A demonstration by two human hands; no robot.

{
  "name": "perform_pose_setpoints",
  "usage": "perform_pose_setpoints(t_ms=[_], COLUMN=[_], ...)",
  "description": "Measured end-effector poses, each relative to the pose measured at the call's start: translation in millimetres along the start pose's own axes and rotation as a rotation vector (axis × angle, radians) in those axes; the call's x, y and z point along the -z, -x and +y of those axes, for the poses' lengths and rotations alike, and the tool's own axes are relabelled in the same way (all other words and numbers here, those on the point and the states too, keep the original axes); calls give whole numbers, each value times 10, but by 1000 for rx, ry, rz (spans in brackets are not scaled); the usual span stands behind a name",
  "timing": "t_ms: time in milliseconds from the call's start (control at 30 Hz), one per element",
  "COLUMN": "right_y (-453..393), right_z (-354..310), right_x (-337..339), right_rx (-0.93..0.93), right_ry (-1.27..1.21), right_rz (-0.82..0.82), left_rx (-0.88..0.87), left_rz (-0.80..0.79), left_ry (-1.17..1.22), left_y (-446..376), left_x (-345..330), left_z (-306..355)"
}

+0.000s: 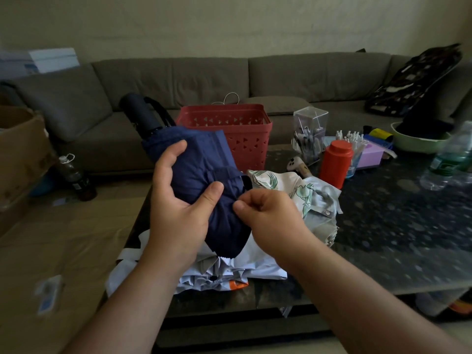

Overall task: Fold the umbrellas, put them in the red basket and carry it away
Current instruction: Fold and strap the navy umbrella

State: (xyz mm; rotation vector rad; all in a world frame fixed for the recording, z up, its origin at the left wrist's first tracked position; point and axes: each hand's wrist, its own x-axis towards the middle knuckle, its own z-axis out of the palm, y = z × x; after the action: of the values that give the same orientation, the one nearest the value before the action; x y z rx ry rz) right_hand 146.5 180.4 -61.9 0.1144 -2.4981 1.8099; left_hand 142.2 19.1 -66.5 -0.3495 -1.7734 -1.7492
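Above counter [383,226], centre: left hand [178,200] grips navy umbrella [201,164]; right hand [265,213] fingers pinch its strap. Red basket [229,123] at 12 o'clock; floral umbrella [301,192] at 3. Advice: keep canopy squeezed, wrap strap snugly.

Home living room. Long grey-brown sofa [229,77] runs along the far wall, dark speckled coffee table [396,226] in front of it. Household clutter on the table: red canister [335,163], clear pen holder [309,131], green bowl [419,145], water bottle [449,159]. Cardboard box [20,154] and boxed item at far left, patterned bag [413,80] on the sofa's right end.
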Motion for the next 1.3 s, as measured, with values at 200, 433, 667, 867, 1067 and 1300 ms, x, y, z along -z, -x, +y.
perform_pose_setpoints(t_ms=[200, 433, 667, 867, 1067, 1300], right_y=[-39, -25, -54, -44, -78, -163], right_z=[47, 58, 84, -98, -34, 121], right_x=[31, 79, 61, 340, 302, 203], right_rx=[97, 103, 184, 293, 319, 151], right_ry=[209, 202, 417, 159, 303, 189], right_rz=[-28, -129, -73, 120, 88, 13], left_rx=[-2, -5, 23, 114, 85, 125], left_rz=[37, 15, -32, -61, -186, -299], left_ry=[-50, -98, -71, 25, -80, -54], left_y=[19, 13, 9, -23, 40, 106], left_x=[-8, 26, 19, 61, 36, -34], left_z=[-5, 10, -21, -38, -13, 43])
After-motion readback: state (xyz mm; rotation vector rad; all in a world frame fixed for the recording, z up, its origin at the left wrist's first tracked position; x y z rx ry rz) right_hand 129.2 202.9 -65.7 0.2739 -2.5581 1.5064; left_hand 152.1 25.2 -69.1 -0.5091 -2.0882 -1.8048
